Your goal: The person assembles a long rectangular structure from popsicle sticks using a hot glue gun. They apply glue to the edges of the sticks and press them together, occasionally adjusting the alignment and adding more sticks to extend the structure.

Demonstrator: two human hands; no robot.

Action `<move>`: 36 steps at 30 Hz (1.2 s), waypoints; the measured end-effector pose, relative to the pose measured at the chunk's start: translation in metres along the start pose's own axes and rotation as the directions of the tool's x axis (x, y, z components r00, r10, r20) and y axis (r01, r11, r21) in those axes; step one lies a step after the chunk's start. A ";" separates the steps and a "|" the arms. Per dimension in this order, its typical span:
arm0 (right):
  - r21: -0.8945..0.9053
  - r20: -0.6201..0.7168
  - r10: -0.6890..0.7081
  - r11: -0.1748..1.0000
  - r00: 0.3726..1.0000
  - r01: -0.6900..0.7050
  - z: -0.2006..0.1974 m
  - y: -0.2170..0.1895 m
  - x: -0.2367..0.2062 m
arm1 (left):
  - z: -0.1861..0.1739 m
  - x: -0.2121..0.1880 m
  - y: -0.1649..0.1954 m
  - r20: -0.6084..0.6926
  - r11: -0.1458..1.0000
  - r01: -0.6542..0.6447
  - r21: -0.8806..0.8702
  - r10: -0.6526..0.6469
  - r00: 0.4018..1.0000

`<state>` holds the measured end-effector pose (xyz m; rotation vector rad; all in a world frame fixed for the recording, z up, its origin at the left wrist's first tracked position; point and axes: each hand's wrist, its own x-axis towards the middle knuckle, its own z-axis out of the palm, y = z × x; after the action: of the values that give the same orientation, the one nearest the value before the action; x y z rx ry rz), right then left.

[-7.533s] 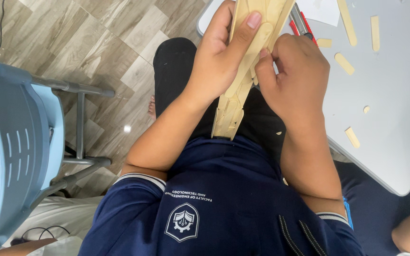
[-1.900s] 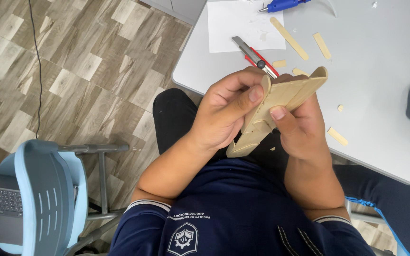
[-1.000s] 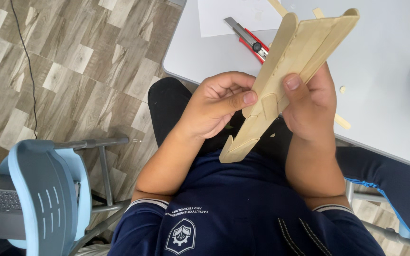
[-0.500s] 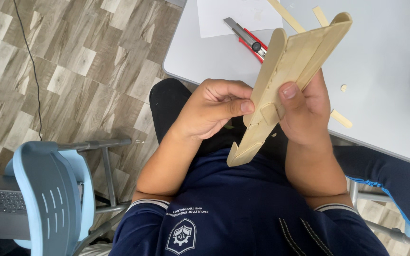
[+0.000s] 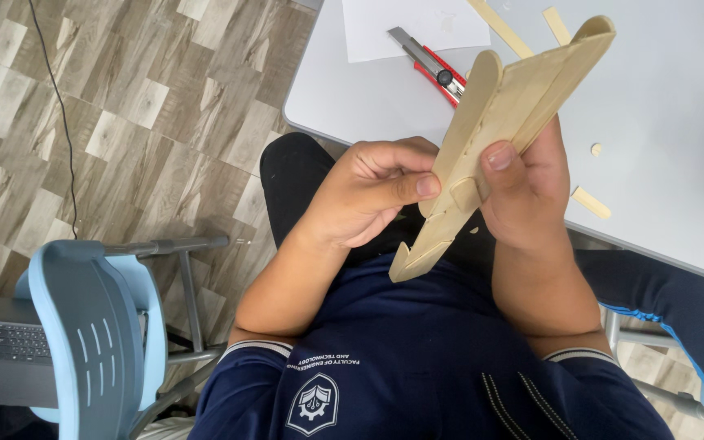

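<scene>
A pale wooden model made of glued flat sticks (image 5: 499, 130) is held up in front of my chest, tilted from lower left to upper right. My left hand (image 5: 364, 191) pinches its lower part with the thumb against the wood. My right hand (image 5: 527, 191) grips it from the right, thumb pressed on the face of the sticks. Both hands hover over my lap, just in front of the grey table (image 5: 662, 163).
On the table lie a red and grey utility knife (image 5: 433, 65), a white paper sheet (image 5: 413, 24) and several loose wooden sticks (image 5: 592, 202). A blue chair (image 5: 95, 334) stands at the lower left with a laptop (image 5: 10, 358) beside it. A cable (image 5: 55, 98) runs over the wood-pattern floor.
The wooden model has been raised and turned from lying low over my lap to a steeper tilt. My left thumb has moved onto its lower edge.
</scene>
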<state>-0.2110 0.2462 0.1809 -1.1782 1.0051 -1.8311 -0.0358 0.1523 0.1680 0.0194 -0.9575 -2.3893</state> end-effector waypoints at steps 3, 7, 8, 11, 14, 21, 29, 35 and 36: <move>-0.032 0.004 -0.029 0.999 1.000 0.029 -0.001 0.002 0.002 | 0.000 0.000 -0.002 -0.011 1.000 0.008 -0.024 -0.008 1.000; -0.026 0.006 -0.022 0.999 1.000 0.022 -0.002 0.003 0.001 | -0.002 0.001 -0.001 0.003 0.999 0.012 -0.039 -0.012 1.000; -0.013 0.008 -0.015 1.000 1.000 0.015 -0.002 0.003 0.001 | -0.002 0.001 -0.001 0.005 0.999 0.018 -0.038 -0.018 1.000; 0.033 0.014 0.004 0.999 1.000 -0.005 -0.001 0.003 0.000 | -0.004 0.000 0.000 0.014 0.998 0.036 -0.054 -0.035 0.999; 0.041 0.013 0.008 0.999 1.000 -0.009 0.000 0.004 -0.001 | -0.007 0.000 -0.002 0.007 0.998 0.044 -0.052 -0.044 0.999; -0.077 -0.005 -0.021 0.997 1.000 0.021 0.000 0.006 -0.003 | -0.009 0.000 -0.006 0.023 0.995 0.045 -0.088 -0.043 0.999; -0.046 0.048 0.021 0.999 0.999 -0.019 0.006 -0.003 0.002 | 0.023 0.010 0.032 0.008 0.973 -0.150 0.173 0.151 0.989; -0.088 0.113 0.053 0.995 0.992 -0.043 0.014 -0.005 0.000 | 0.031 0.024 0.058 0.104 0.965 -0.207 0.162 0.192 0.976; -0.093 0.119 0.044 0.995 0.992 -0.033 0.014 -0.004 0.001 | 0.031 0.025 0.058 0.098 0.968 -0.202 0.151 0.189 0.977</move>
<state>-0.1988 0.2443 0.1883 -1.2994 1.0438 -1.6781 -0.0346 0.1251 0.2324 -0.1102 -1.1346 -2.1421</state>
